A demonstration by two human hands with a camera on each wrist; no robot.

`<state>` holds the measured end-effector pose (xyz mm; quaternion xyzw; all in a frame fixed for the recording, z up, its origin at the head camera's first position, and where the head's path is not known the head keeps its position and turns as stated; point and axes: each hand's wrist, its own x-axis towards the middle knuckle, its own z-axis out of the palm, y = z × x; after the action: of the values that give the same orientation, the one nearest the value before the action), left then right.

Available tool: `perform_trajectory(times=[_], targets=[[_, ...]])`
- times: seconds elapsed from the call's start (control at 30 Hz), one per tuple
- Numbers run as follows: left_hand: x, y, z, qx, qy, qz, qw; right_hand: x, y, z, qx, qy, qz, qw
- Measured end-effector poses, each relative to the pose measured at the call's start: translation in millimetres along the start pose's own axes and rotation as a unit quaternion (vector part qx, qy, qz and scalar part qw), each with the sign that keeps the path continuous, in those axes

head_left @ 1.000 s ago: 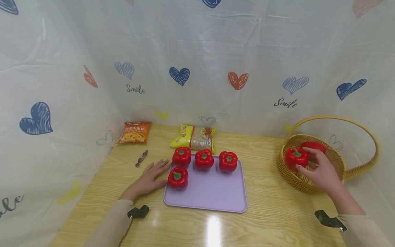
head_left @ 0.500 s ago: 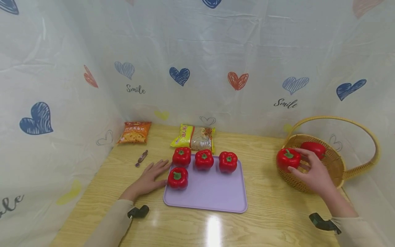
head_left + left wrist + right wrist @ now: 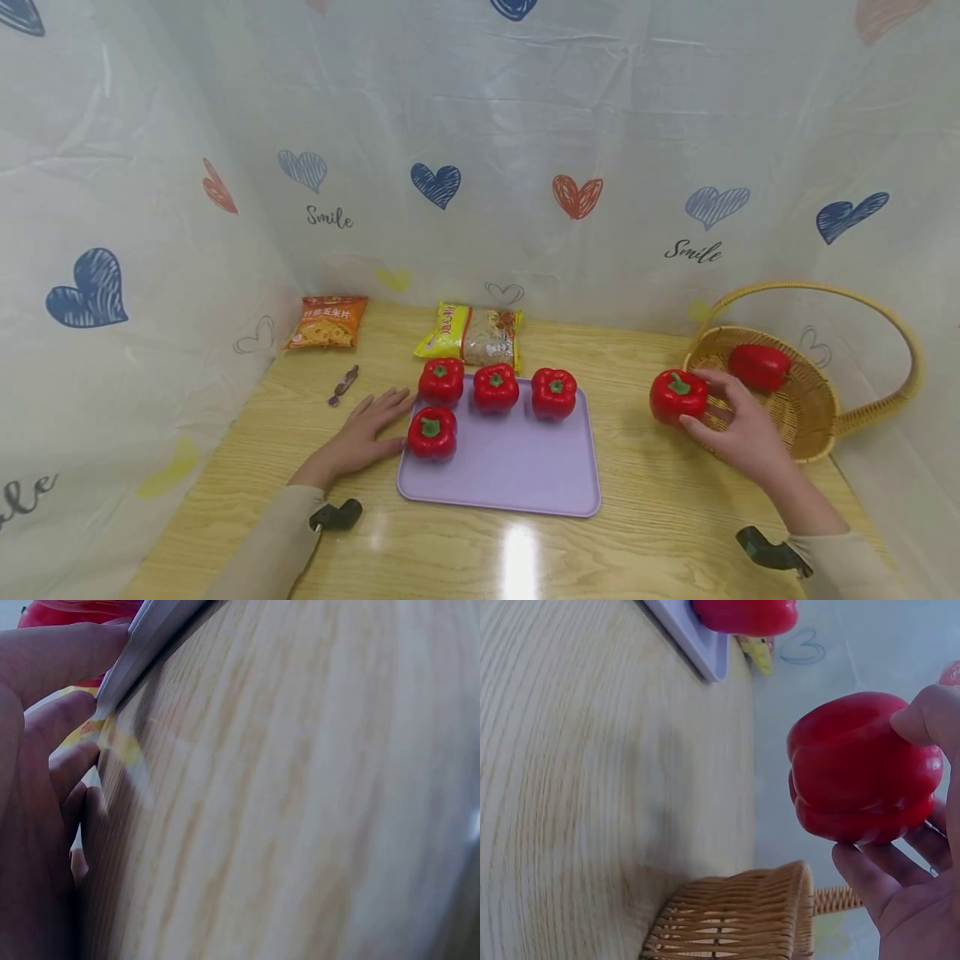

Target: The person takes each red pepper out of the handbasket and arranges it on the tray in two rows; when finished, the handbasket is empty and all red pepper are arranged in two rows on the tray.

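Observation:
My right hand (image 3: 738,429) grips a red bell pepper (image 3: 678,397) between thumb and fingers, raised above the table just left of the wicker basket (image 3: 813,433). In the right wrist view the held pepper (image 3: 864,766) hangs clear of the table, its stem out of sight. Another red pepper (image 3: 760,367) lies on its side in the basket. At the lilac tray (image 3: 517,475), my left hand (image 3: 362,437) rests flat with fingers spread, thumb and fingertips touching the left rim. Several red bell peppers stand on the tray, including a front one (image 3: 432,432) near my left thumb.
Behind the tray lies a yellow noodle packet (image 3: 480,335). An orange snack bag (image 3: 327,322) and a small brown wrapped candy (image 3: 344,385) are at the left. The basket's tall handle (image 3: 892,321) arches over its right side. A curtain (image 3: 510,250) hangs behind the table.
The right hand has carried the pepper leftward out of the basket, past its rim. The pepper left in the basket shows more fully. My left hand and the tray have stayed put.

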<state>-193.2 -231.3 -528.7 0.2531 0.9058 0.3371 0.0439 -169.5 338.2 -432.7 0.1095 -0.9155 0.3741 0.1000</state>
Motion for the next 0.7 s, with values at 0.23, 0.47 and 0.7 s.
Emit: perform_trajectory(times=[0.23,0.47,0.7], targets=[[0.4,-0.6,-0.2,0.006,-0.008,-0.007,0.9999,-3.1,-7,9,0.002,-0.005,-0.010,0.9999],[-0.2,-0.2,0.3,0.000,0.000,-0.001,1.0000,-4.6,-12,21,0.038,-0.010,-0.040,0.9985],[0.4,-0.3,-0.5,0.002,-0.007,-0.005,1.0000,-7.6,-17,31,0.031,-0.016,-0.058,0.9977]])
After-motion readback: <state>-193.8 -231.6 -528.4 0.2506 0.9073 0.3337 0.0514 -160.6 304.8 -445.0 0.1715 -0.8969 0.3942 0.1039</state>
